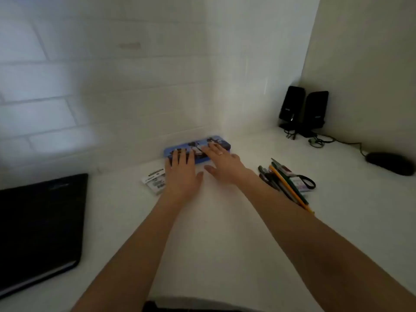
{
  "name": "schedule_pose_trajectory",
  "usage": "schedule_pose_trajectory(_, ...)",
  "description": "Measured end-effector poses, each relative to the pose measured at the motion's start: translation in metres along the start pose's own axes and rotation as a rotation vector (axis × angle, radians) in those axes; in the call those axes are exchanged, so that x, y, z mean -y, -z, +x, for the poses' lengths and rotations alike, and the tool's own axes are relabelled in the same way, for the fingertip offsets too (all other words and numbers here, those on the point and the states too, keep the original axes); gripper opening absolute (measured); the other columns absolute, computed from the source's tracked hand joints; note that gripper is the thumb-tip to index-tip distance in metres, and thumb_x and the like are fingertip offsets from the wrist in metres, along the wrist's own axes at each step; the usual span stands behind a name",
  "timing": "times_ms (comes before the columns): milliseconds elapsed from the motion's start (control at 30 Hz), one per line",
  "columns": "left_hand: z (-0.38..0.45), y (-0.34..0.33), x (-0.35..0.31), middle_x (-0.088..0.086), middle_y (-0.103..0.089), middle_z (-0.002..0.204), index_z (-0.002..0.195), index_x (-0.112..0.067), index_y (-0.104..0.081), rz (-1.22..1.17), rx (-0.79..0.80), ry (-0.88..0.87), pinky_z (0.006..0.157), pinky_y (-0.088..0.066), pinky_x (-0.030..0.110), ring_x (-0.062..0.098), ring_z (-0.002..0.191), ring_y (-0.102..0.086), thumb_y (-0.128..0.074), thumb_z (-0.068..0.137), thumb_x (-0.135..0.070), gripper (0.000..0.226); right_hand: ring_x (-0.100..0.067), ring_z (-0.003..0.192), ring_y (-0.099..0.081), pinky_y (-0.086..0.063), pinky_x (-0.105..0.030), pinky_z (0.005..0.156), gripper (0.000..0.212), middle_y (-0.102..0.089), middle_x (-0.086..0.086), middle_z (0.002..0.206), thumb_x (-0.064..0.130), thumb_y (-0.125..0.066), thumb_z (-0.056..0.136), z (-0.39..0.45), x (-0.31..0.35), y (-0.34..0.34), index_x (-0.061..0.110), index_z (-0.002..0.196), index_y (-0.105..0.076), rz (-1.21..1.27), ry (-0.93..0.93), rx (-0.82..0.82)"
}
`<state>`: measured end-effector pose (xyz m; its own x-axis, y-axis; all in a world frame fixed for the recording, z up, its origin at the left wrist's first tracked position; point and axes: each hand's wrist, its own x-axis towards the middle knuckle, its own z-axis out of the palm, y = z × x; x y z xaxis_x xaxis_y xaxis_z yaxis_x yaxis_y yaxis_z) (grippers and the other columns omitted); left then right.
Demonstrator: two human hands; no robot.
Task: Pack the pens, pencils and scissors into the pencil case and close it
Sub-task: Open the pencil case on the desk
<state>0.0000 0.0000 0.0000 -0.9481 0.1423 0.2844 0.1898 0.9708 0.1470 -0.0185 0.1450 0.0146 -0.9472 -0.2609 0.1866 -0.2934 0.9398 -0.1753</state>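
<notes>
Reaching forward, you have both hands on the blue pencil case (198,147), which lies shut against the back wall with its long axis running left to right across your view. Your left hand (182,167) rests flat on its left half, fingers straight; your right hand (221,159) lies on its right half, fingers extended and thumb down toward the near edge, gripping nothing. The pens and pencils (284,183) lie in a loose bundle with the scissors (305,181) on the white desk (213,233), well to the right of the case and just beside your right forearm, pointing roughly toward you. Your right hand is nearer them, so I judge the case must be opened first.
</notes>
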Motion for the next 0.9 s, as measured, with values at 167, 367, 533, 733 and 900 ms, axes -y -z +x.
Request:
schedule_pose_trajectory(167, 0.027, -0.009, 0.008, 0.007, -0.022, 0.156, 0.147, -0.015, -0.018, 0.07, 0.015, -0.028, 0.117, 0.001, 0.046, 0.024, 0.145, -0.013, -0.032, 0.097, -0.039, 0.058, -0.02, 0.148, -0.003, -0.015, -0.057, 0.114, 0.06, -0.011, 0.002, 0.16, 0.049, -0.032, 0.097, 0.038, 0.003, -0.016, 0.034, 0.15, -0.01, -0.003, -0.069, 0.084)
schedule_pose_trajectory(367, 0.025, -0.006, -0.001, 0.009, -0.036, 0.149, 0.144, -0.011, -0.028, 0.05, 0.029, -0.073, 0.119, -0.006, 0.043, 0.022, 0.14, -0.028, -0.039, 0.094, -0.029, 0.054, -0.016, 0.145, -0.015, -0.022, -0.056, 0.108, 0.054, -0.027, 0.006, 0.154, 0.05, -0.036, 0.095, 0.023, -0.009, -0.021, 0.034, 0.146, -0.027, -0.036, -0.029, -0.063)
schedule_pose_trajectory(533, -0.004, 0.005, -0.025, 0.011, -0.046, 0.141, 0.141, -0.008, -0.034, 0.06, 0.009, -0.105, 0.116, -0.013, 0.038, 0.025, 0.132, -0.038, -0.04, 0.094, -0.023, 0.049, -0.019, 0.143, -0.019, -0.024, -0.048, 0.111, 0.054, -0.029, 0.003, 0.153, 0.045, -0.039, 0.096, -0.011, -0.02, -0.008, 0.033, 0.146, -0.026, -0.07, 0.01, -0.024)
schedule_pose_trajectory(733, -0.056, 0.02, -0.044, 0.012, -0.054, 0.124, 0.133, -0.009, -0.04, 0.121, -0.021, -0.099, 0.084, -0.043, 0.033, 0.026, 0.112, -0.052, -0.04, 0.095, -0.021, 0.04, -0.024, 0.137, -0.024, -0.025, -0.036, 0.11, 0.053, -0.033, -0.002, 0.15, 0.036, -0.045, 0.096, -0.068, -0.008, 0.009, 0.028, 0.146, -0.03, -0.006, 0.091, 0.01)
schedule_pose_trajectory(900, -0.086, 0.033, -0.044, 0.007, -0.062, 0.103, 0.104, -0.015, -0.058, 0.074, -0.097, -0.151, 0.066, -0.035, 0.03, 0.024, 0.094, -0.059, -0.046, 0.091, -0.032, 0.025, -0.029, 0.131, -0.027, -0.027, -0.037, 0.108, 0.052, -0.038, -0.004, 0.145, 0.034, -0.048, 0.095, -0.112, 0.004, 0.013, 0.028, 0.144, -0.033, 0.009, 0.1, -0.003)
